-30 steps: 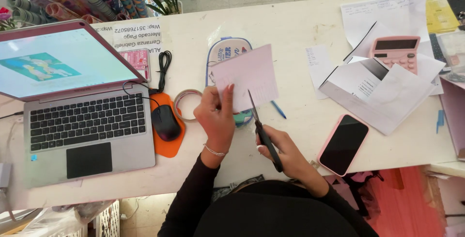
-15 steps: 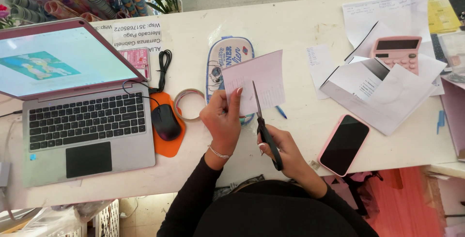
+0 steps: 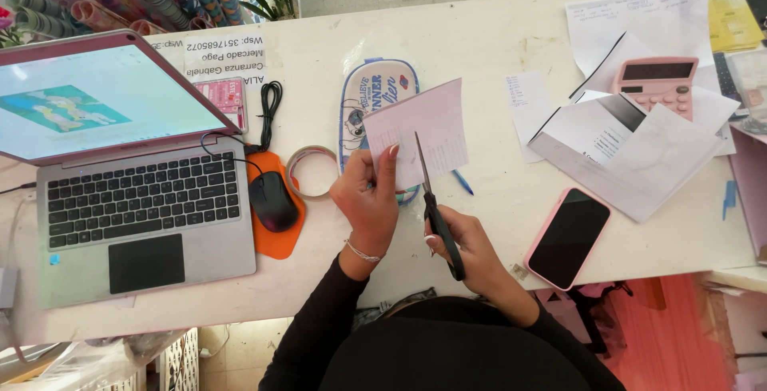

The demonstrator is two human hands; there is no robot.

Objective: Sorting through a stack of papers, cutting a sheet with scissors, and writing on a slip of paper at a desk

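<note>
My left hand (image 3: 367, 203) pinches the lower left part of a pale pink sheet of paper (image 3: 423, 123), holding it up over the white table (image 3: 495, 47). My right hand (image 3: 467, 251) grips black-handled scissors (image 3: 435, 207), their blades pointing up into the sheet's lower edge just right of my left fingers. Both forearms wear black sleeves, and a thin bracelet circles my left wrist.
An open laptop (image 3: 120, 167) fills the left side. A black mouse (image 3: 273, 201) rests on an orange pad, beside a tape roll (image 3: 311, 171). Under the sheet lies a pencil case (image 3: 367, 91). A pink-cased phone (image 3: 569, 237), a pink calculator (image 3: 659, 83) and loose papers lie to the right.
The sheet and both hands have shifted slightly to the right. The scissor blades have gone further up into the paper's lower edge.
</note>
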